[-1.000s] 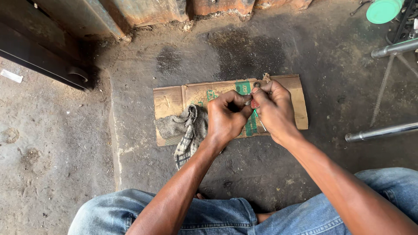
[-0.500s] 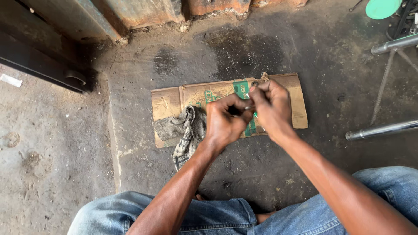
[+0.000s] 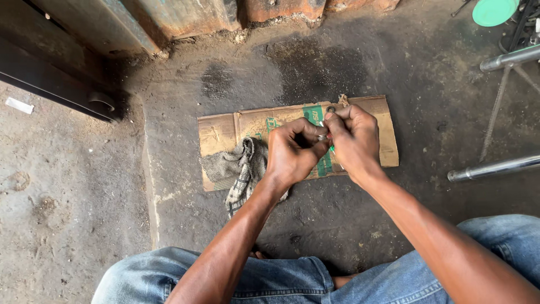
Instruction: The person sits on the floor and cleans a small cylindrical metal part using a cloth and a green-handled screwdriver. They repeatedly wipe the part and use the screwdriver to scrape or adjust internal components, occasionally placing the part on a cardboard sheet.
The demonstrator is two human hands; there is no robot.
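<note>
My left hand [image 3: 292, 155] and my right hand [image 3: 353, 138] are pressed together over a flattened piece of brown cardboard [image 3: 228, 129] with green print, lying on the stained concrete floor. Between the fingertips of both hands sits a small shiny metal part [image 3: 321, 135]; its exact shape is too small to tell. A dirty checked rag [image 3: 239, 169] lies crumpled on the cardboard's left end, just left of my left wrist. A small ring-like bit [image 3: 330, 109] rests on the cardboard beyond my right hand's fingers.
My knees in blue jeans [image 3: 281, 278] frame the bottom edge. Chrome tubes [image 3: 495, 167] lie and lean at the right, under a green round lid [image 3: 494, 10]. A dark metal rail [image 3: 53, 84] runs along the upper left, and rusty panels [image 3: 185, 17] stand behind.
Both hands have stayed together over the cardboard, with the fingers shifting slightly around the small metal part. The view has barely moved.
</note>
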